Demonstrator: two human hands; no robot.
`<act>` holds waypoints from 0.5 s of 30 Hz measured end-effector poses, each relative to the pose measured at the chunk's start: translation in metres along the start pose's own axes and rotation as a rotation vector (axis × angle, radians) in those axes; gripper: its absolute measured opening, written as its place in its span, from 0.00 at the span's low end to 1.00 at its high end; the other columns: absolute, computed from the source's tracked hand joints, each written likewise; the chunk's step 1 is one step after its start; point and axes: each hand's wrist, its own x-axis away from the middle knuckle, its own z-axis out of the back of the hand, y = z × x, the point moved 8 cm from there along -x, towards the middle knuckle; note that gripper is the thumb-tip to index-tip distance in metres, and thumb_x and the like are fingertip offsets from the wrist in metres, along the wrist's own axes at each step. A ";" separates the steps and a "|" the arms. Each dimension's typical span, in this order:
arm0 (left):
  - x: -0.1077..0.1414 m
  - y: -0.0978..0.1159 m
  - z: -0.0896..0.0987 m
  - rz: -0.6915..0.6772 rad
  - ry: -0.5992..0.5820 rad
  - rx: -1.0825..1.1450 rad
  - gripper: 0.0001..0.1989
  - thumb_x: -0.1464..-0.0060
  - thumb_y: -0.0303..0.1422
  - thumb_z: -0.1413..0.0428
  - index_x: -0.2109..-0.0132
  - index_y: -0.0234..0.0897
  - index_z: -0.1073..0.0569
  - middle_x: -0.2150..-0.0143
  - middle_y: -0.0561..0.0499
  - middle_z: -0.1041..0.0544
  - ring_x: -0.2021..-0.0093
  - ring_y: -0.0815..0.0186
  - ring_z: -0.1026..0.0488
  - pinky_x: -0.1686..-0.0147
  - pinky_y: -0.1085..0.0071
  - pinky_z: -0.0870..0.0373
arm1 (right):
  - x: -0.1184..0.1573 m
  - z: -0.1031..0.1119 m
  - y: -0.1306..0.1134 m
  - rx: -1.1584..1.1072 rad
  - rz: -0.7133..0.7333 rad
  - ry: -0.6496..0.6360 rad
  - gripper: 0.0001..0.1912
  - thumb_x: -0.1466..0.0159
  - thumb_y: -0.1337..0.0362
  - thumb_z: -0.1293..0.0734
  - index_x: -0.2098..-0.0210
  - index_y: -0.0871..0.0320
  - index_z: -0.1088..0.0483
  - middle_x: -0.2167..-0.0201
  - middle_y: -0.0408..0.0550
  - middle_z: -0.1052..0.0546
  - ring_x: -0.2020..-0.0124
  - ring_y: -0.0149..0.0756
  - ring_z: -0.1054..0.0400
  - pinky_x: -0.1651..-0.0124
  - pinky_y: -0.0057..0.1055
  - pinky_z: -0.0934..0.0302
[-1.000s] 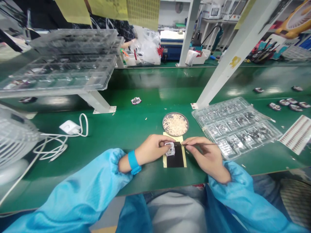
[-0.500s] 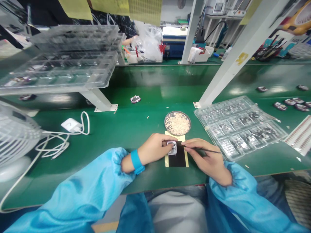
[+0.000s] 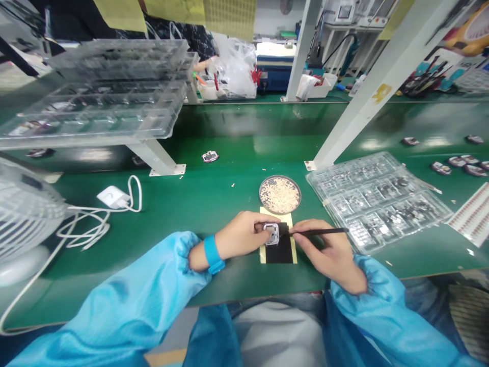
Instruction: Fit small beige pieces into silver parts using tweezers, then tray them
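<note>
My left hand [image 3: 244,232] is closed on a small silver, rounded-square watch case [image 3: 271,234], thumb on its near face. My right hand [image 3: 328,250] pinches slim dark tweezers [image 3: 324,231]; their tip reaches the right side of the case. Whether the tip touches it or grips a tiny part, I cannot tell. Both hands work over a black pad [image 3: 280,254] edged with yellow paper. Just beyond it sits a round dish [image 3: 280,194] of small pale and dark pieces.
To the right lies a clear compartment tray [image 3: 378,201] of small parts. Similar cases [image 3: 210,156] rest farther back. A white fan [image 3: 26,214] and a charger with its cable [image 3: 113,197] are at left. Stacked clear trays [image 3: 103,109] stand on a shelf; a slanted white post [image 3: 367,102] rises at right.
The tweezers have turned so that their broader side shows, and the right hand has shifted very slightly. The left hand keeps the case in nearly the same place.
</note>
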 end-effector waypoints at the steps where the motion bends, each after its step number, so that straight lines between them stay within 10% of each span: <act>1: 0.000 0.001 0.001 -0.006 -0.005 -0.006 0.21 0.47 0.27 0.46 0.47 0.39 0.21 0.66 0.51 0.18 0.76 0.69 0.30 0.76 0.75 0.39 | 0.000 0.000 0.000 0.002 0.001 -0.001 0.08 0.37 0.69 0.30 0.59 0.53 0.26 0.61 0.48 0.20 0.57 0.41 0.24 0.52 0.39 0.29; 7: 0.001 0.010 0.006 -0.060 -0.076 0.018 0.19 0.41 0.32 0.46 0.44 0.40 0.22 0.54 0.49 0.17 0.62 0.63 0.23 0.63 0.72 0.29 | -0.001 -0.004 0.004 -0.057 -0.046 -0.043 0.07 0.36 0.69 0.30 0.59 0.53 0.25 0.61 0.47 0.20 0.57 0.39 0.25 0.51 0.37 0.31; 15: 0.001 0.006 0.004 0.018 -0.182 0.074 0.21 0.40 0.38 0.46 0.43 0.36 0.24 0.56 0.46 0.18 0.70 0.68 0.29 0.71 0.73 0.32 | 0.014 -0.013 0.019 -0.517 -0.260 -0.201 0.03 0.34 0.65 0.30 0.63 0.56 0.29 0.60 0.50 0.20 0.55 0.39 0.25 0.50 0.38 0.32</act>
